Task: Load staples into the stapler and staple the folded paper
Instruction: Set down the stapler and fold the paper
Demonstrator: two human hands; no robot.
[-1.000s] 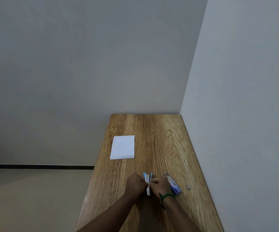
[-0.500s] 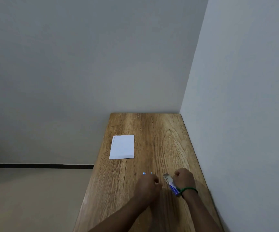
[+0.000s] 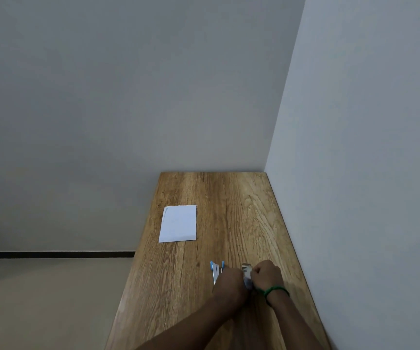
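Head view: loading step. Your left hand (image 3: 230, 284) grips the stapler (image 3: 216, 268); right hand (image 3: 267, 275) curled by staple box (image 3: 246, 271), hold unclear. Next, seat staples.

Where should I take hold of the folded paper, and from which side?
Take the folded paper by its near edge, coming from the person's side. It lies flat on the table, so probably press and slide it first, then pinch. The left hand, gripping the stapler, is nearer it; the right hand grips the staple box.
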